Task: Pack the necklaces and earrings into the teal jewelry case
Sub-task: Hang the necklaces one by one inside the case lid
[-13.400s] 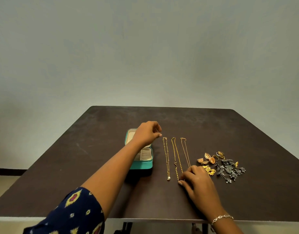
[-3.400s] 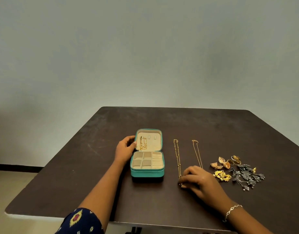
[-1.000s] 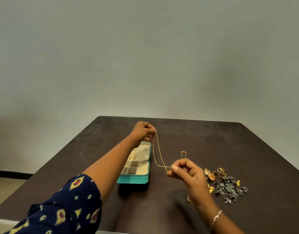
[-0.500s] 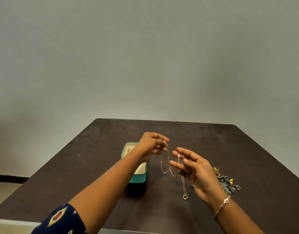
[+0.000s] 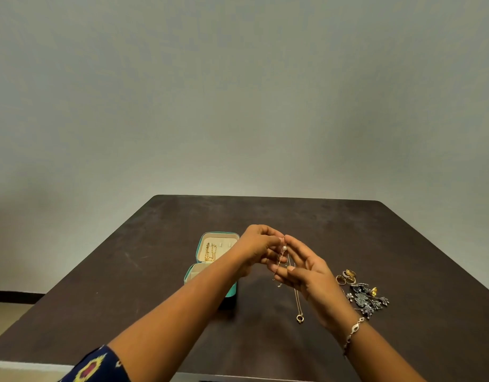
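Holding a thin gold necklace [image 5: 297,301] in the air, both grips are raised above the dark worktop [image 5: 155,271], just to the right of the teal jewelry case [image 5: 222,248].

Left grip [image 5: 258,248]: fingers curled, fingertips pinching the chain at its top, next to a small white pearl [image 5: 284,247]. The left forearm crosses over the near half of the case and hides most of it.

Right grip [image 5: 306,268]: fingers straight and slightly spread, palm turned toward the case, fingertips meeting the left grip at the pearl. The chain runs down across these fingers. Whether the thumb presses on it cannot be told.

Below the right grip the chain hangs free and ends in a small ring clasp [image 5: 300,318]. Whether the clasp touches the worktop cannot be told.

The case lies open on the worktop with its lid laid back flat on the far side. One gold chain [image 5: 209,252] sits on the beige lining at the left of the lid.

A cluster of earrings [image 5: 364,296] lies on the worktop well to the right of the case, beyond the right grip: gold pieces at its far end, dark silver pieces at its near end.

A silver bracelet [image 5: 353,330] circles the right wrist. A navy patterned sleeve [image 5: 97,365] covers the upper left arm.
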Action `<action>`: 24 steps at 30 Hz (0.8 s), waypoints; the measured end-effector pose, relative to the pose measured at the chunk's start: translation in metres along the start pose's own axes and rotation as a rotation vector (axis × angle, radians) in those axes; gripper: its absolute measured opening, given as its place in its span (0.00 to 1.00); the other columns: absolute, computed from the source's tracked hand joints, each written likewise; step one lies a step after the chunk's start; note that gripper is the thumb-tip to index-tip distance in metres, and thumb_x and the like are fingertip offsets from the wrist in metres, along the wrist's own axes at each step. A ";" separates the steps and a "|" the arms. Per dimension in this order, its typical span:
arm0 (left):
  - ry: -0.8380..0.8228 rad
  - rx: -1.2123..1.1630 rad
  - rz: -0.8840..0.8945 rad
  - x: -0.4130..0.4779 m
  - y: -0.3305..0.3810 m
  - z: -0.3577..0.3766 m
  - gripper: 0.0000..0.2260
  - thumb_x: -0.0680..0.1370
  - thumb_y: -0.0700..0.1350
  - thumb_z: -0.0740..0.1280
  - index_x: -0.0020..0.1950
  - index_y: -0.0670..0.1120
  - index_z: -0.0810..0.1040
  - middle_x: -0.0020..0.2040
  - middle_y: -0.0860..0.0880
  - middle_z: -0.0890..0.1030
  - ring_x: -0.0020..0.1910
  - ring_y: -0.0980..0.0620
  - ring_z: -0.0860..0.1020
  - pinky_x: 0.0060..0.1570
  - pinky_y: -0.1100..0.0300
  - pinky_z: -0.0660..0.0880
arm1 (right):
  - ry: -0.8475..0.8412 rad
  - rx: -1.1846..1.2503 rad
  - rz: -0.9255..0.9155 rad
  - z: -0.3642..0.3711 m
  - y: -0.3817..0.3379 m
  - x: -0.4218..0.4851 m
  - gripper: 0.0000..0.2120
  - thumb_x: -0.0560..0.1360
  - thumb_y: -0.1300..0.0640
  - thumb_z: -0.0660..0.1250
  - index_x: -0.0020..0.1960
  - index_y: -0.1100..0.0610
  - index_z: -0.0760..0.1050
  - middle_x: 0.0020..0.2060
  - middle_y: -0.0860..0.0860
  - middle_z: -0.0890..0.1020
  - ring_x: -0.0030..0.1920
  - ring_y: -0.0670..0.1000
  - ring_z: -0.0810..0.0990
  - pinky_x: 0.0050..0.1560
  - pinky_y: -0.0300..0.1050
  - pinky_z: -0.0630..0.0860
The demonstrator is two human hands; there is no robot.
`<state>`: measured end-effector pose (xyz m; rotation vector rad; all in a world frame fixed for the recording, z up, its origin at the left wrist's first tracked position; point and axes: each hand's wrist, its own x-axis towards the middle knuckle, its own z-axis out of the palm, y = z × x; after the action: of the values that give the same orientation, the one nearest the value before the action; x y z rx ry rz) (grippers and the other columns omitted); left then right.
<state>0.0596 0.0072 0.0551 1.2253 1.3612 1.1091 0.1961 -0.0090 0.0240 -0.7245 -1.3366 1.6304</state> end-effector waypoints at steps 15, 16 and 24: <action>-0.120 0.049 -0.006 -0.012 0.015 -0.005 0.09 0.75 0.32 0.63 0.53 0.42 0.74 0.38 0.43 0.79 0.26 0.56 0.75 0.33 0.63 0.77 | 0.157 -0.310 -0.065 -0.016 0.009 0.007 0.18 0.72 0.76 0.59 0.53 0.57 0.74 0.47 0.56 0.77 0.44 0.48 0.78 0.39 0.37 0.76; -0.133 0.039 -0.009 -0.013 0.016 -0.003 0.09 0.75 0.32 0.63 0.53 0.42 0.74 0.38 0.43 0.79 0.26 0.56 0.75 0.34 0.62 0.77 | 0.142 -0.313 -0.087 -0.017 0.010 0.007 0.20 0.70 0.76 0.61 0.53 0.55 0.73 0.50 0.55 0.77 0.49 0.49 0.77 0.45 0.38 0.76; -0.072 -0.159 -0.029 -0.014 0.016 0.002 0.10 0.77 0.33 0.61 0.57 0.41 0.73 0.39 0.44 0.80 0.30 0.54 0.77 0.39 0.58 0.78 | 0.089 -0.077 0.031 -0.018 0.021 0.006 0.16 0.71 0.73 0.64 0.56 0.59 0.72 0.34 0.54 0.77 0.37 0.47 0.79 0.35 0.32 0.75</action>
<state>0.0643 -0.0057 0.0723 1.1163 1.2092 1.1195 0.2034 0.0040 -0.0001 -0.8575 -1.3365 1.5592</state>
